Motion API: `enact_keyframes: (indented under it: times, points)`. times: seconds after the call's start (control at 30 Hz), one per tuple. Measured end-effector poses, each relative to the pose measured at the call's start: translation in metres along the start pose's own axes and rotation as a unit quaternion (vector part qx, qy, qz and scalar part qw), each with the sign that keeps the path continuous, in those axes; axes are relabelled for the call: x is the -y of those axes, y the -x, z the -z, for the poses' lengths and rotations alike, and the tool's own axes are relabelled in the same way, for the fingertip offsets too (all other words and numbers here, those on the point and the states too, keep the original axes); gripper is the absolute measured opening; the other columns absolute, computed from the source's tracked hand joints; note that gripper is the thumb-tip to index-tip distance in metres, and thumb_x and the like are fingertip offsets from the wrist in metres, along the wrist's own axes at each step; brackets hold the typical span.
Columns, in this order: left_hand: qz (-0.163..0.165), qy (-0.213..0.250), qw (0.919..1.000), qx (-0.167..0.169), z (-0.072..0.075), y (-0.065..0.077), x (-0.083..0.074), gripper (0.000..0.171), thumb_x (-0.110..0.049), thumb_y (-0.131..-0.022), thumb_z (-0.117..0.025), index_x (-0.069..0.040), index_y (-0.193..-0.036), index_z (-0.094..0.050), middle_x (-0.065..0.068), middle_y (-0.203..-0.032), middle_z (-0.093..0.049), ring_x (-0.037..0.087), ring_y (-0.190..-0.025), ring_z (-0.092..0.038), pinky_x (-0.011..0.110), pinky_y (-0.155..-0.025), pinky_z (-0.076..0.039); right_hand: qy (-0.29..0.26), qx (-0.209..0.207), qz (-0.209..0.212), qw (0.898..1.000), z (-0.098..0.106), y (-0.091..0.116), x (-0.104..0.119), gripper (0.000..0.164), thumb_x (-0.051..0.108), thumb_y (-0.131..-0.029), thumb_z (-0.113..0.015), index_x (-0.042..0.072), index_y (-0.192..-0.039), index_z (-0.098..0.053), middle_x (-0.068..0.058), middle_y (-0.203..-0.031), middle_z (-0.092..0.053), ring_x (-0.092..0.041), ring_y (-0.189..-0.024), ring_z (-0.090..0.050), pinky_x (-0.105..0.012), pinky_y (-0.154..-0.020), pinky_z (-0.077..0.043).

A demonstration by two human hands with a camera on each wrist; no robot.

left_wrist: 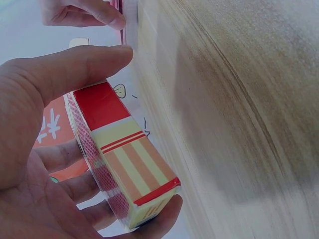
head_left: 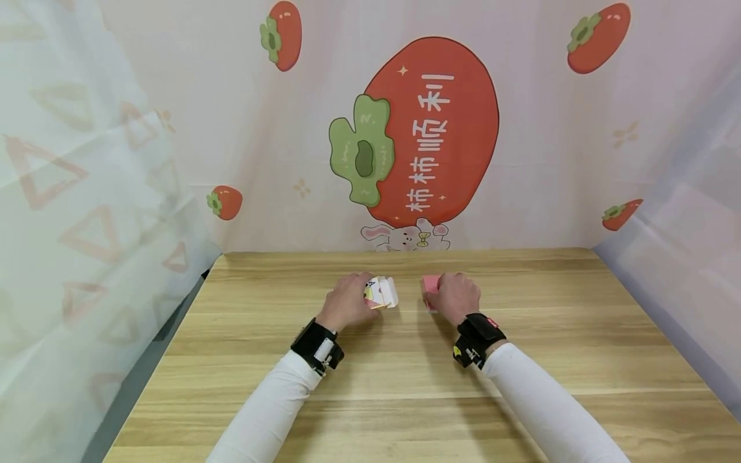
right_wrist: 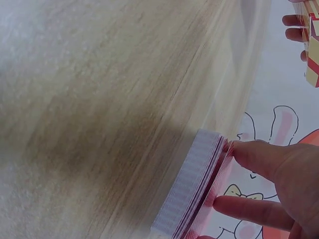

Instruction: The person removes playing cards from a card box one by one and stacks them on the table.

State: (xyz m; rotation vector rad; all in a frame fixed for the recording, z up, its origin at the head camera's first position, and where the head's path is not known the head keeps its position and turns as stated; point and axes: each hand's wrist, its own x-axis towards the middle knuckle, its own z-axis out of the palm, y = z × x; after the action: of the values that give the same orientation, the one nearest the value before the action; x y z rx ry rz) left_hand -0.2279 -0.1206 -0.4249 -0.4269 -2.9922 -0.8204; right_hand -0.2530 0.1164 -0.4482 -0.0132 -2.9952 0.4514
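Note:
My left hand (head_left: pixel 349 302) holds a playing card box (head_left: pixel 375 293) above the table, its white end flap sticking out on the right. In the left wrist view, the thumb lies near one end of the box (left_wrist: pixel 117 149), with the other fingers behind and below it. To the right, my right hand (head_left: pixel 460 297) grips a deck of playing cards (head_left: pixel 430 283) with red backs at the tabletop. Seen from the right wrist, the deck (right_wrist: pixel 192 181) shows its white edges, with a dark gap below the top cards; the thumb and fingertips are on the red-backed side.
The wooden table (head_left: pixel 399 399) extends around both hands. Behind its far edge hangs a pale cloth (head_left: pixel 538 154) printed with persimmons and a rabbit. Another pale curtain (head_left: pixel 69 193) hangs along the left side.

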Motion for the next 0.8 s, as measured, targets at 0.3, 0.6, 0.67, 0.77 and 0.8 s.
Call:
enact_keyframes:
  times: [0.3, 0.6, 0.67, 0.77, 0.8]
  points:
    - [-0.004, 0.000, 1.0000, 0.000, -0.0011, -0.0006, 0.0005, 0.069, -0.019, -0.070, -0.093, -0.006, -0.130, -0.063, 0.010, -0.109, -0.065, 0.024, -0.094, -0.058, 0.042, -0.067, -0.050, 0.007, 0.016, -0.013, 1.000, 0.0000, -0.0004, 0.0015, 0.044, 0.043, -0.084, -0.079, 0.012, -0.060, -0.060, 0.001, -0.057, -0.045, -0.022, -0.056, -0.049, -0.034, -0.049, -0.034]
    - [-0.002, 0.002, 1.0000, 0.002, -0.0008, -0.0005, 0.0002, 0.069, -0.019, -0.070, -0.093, -0.006, -0.131, -0.062, 0.010, -0.110, -0.065, 0.024, -0.094, -0.058, 0.042, -0.069, -0.050, 0.011, 0.007, -0.001, 1.000, -0.0004, -0.0006, 0.0011, 0.047, 0.041, -0.084, -0.079, 0.013, -0.057, -0.053, 0.002, -0.054, -0.037, -0.020, -0.053, -0.044, -0.032, -0.047, -0.030]
    - [-0.003, 0.003, 1.0000, 0.002, -0.0010, -0.0004, 0.0003, 0.069, -0.019, -0.070, -0.093, -0.006, -0.131, -0.062, 0.010, -0.110, -0.065, 0.024, -0.094, -0.058, 0.042, -0.068, -0.050, 0.013, 0.005, 0.001, 1.000, -0.0004, -0.0008, 0.0012, 0.047, 0.041, -0.084, -0.079, 0.014, -0.056, -0.052, 0.002, -0.054, -0.037, -0.020, -0.053, -0.043, -0.032, -0.046, -0.031]
    - [-0.005, 0.003, 1.0000, 0.001, -0.0011, -0.0005, 0.0005, 0.069, -0.019, -0.070, -0.093, -0.006, -0.131, -0.062, 0.010, -0.110, -0.065, 0.024, -0.094, -0.058, 0.041, -0.068, -0.050, 0.015, 0.003, 0.001, 1.000, -0.0008, -0.0012, 0.0010, 0.045, 0.040, -0.084, -0.080, 0.013, -0.058, -0.055, 0.001, -0.055, -0.040, -0.020, -0.054, -0.045, -0.032, -0.046, -0.033]
    - [-0.006, 0.002, 1.0000, 0.001, -0.0015, -0.0008, 0.0008, 0.069, -0.019, -0.070, -0.093, -0.006, -0.130, -0.063, 0.010, -0.110, -0.065, 0.024, -0.094, -0.058, 0.041, -0.068, -0.050, 0.016, 0.002, 0.001, 1.000, -0.0009, -0.0013, 0.0010, 0.043, 0.040, -0.083, -0.080, 0.012, -0.060, -0.058, 0.000, -0.055, -0.043, -0.021, -0.054, -0.047, -0.033, -0.046, -0.035]
